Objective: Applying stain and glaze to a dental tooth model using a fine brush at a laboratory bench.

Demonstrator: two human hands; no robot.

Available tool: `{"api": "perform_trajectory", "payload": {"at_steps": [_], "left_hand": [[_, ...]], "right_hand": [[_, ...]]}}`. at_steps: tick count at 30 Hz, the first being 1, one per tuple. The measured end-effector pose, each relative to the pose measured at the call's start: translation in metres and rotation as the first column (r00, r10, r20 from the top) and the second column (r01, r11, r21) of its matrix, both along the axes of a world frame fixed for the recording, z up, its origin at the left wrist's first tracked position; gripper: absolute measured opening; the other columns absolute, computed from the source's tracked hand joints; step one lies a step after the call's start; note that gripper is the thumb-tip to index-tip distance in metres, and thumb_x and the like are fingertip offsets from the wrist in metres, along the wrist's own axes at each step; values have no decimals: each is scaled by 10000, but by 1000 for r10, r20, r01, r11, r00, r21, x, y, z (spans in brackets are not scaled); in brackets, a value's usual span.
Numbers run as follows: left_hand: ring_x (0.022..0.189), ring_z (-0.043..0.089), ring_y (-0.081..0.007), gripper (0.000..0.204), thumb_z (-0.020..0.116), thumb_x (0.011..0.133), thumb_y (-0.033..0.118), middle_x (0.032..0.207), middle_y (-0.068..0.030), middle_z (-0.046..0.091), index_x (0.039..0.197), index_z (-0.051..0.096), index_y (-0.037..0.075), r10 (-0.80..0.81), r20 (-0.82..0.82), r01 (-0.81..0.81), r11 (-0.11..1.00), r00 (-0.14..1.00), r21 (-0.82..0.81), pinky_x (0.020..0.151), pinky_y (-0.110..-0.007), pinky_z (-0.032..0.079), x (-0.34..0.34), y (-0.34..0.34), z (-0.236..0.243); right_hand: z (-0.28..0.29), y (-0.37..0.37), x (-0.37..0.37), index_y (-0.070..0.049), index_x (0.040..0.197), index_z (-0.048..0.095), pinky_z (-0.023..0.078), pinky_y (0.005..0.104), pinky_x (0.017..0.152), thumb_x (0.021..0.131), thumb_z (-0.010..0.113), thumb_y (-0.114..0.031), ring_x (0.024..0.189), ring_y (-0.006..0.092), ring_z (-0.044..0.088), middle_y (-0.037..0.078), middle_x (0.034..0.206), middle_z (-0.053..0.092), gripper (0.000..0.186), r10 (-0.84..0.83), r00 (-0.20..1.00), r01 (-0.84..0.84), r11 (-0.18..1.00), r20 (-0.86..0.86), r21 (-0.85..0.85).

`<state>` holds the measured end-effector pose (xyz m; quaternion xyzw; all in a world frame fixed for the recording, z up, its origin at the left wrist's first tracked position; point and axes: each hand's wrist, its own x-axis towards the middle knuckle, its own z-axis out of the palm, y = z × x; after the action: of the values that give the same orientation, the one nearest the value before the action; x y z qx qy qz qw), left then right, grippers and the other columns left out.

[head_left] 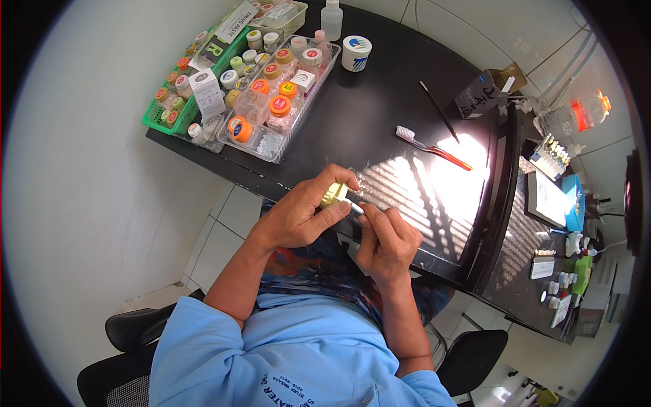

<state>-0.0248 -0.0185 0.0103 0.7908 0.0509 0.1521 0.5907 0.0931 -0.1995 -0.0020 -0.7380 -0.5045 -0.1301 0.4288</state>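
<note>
Over the near edge of the dark table, my left hand [298, 211] is closed around a small pale yellow block [332, 195] that looks like a plaster cast. Its fingers cover much of the block. Close beside it, my right hand [388, 244] pinches a slim white stick-like tool [357, 209]. The tool's inner end reaches the left thumb and the block; whether it touches the block I cannot tell. White crumbs lie on the table just past the left fingertips.
A clear tray of jars [276, 150] and a green basket [150, 117] stand at the far left. Behind are a white tub [356, 54] and a bottle [331, 22]. A toothbrush [434, 148], thin black stick [439, 112] and carton [475, 95] lie rightward, before a cluttered side bench [519, 271].
</note>
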Motion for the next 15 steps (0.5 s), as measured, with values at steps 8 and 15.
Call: {"api": "perform_trajectory", "payload": {"at_steps": [8,15], "left_hand": [[924,684,-266,379,662,1076,235,1075,-150,691,1377,557,29,-11,-5,11,1000,1000,-7,866,-401,530,0,0,3],[954,690,-273,409,663,1065,228,1110,-160,692,1401,547,26,12,24,-12,1000,1000,3,881,-405,528,1,-2,0]], "right_hand": [[-1,0,0,-74,1074,815,417,359,516,873,849,-63,515,201,532,36,702,554,204,-2,1000,2,1000,9,13],[-1,0,0,-78,1071,818,409,356,512,870,854,-70,509,194,517,31,697,544,204,0,1000,-1,1000,19,24]]}}
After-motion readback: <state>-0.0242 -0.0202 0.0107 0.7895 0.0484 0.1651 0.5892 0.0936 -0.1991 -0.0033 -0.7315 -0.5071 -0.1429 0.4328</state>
